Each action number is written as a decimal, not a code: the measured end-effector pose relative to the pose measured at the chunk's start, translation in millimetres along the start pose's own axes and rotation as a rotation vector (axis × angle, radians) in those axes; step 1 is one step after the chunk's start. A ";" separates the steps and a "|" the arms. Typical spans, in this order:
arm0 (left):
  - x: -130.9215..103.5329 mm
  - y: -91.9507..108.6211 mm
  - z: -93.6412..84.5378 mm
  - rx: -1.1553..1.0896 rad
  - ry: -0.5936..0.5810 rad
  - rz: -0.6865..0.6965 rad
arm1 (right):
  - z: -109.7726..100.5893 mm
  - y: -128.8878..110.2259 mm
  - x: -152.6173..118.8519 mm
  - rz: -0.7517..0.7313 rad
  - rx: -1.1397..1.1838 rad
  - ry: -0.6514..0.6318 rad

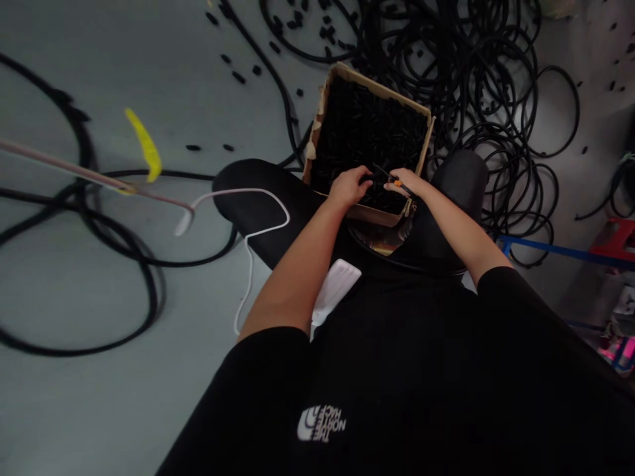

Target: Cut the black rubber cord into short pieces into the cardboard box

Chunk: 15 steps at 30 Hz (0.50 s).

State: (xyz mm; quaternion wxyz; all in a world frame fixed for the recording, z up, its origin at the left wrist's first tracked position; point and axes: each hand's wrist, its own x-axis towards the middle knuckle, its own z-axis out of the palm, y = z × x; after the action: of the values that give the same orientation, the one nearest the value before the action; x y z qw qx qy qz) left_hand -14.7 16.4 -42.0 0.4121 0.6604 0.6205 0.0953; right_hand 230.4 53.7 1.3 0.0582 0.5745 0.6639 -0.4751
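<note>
Over a cardboard box [321, 118] between my knees, both hands are close together. My left hand [350, 188] is closed, its fingertips pinching a black hose [368, 178]; how far the hose runs behind the fingers is hard to see. In my right hand [405, 178] is a pair of scissors [397, 184] with orange on the handle. A thin dark blade points left toward the hose; whether it touches cannot be made out. Many short black hose pieces [370, 122] fill the box beneath my hands.
Long coils of black hose [476, 79] lie at the upper right, more hose loops [149, 264] at the left. Short black pieces [239, 77] are scattered on the floor. A white cable [251, 258] crosses my leg to a white device [338, 285]. A blue frame [560, 248] stands at right.
</note>
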 end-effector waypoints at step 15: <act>-41.6 13.1 -31.1 0.113 0.065 -0.096 | 6.9 -40.2 0.5 -0.092 -0.010 -0.037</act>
State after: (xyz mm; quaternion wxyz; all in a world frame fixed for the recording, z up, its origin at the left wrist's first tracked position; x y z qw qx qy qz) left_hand -33.6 -6.3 2.7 0.3581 0.6485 0.6689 0.0615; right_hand 194.1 53.7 20.0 0.0515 0.5340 0.6910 -0.4845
